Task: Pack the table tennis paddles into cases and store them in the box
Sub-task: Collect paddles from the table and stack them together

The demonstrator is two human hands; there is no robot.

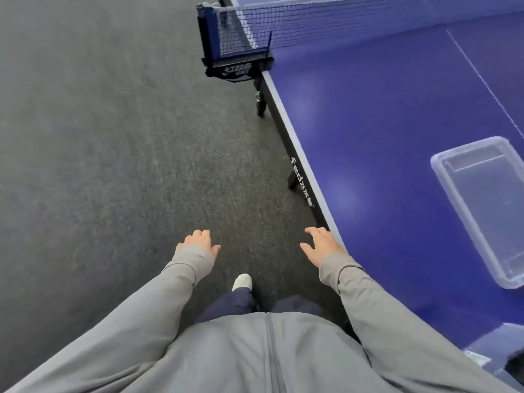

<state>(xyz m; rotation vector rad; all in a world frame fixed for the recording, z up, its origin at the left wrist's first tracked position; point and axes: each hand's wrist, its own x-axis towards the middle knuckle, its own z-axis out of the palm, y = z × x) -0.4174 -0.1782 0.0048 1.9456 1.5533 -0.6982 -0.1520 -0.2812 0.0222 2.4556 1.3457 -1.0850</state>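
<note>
The fingers of the left hand (195,242) are loosely spread and hold nothing; it hangs over the carpet (99,151) at lower centre. The right hand (321,243), just right of it, is also relaxed and bare, its fingers splayed near the table (382,123) edge — whether it touches the edge cannot be told. Grey sleeves run back to the lower frame, with one shoe (242,281) between them.

The box (479,211), clear plastic and seemingly holding nothing, lies on the blue table at the right edge of the frame. No paddles or cases are in view; something dark at the lower right corner is too cropped to name. The net (283,29) crosses the top.

The task looks unstarted. The likely risk — the right hand or hip knocking the table edge in passing and shifting the light box.
</note>
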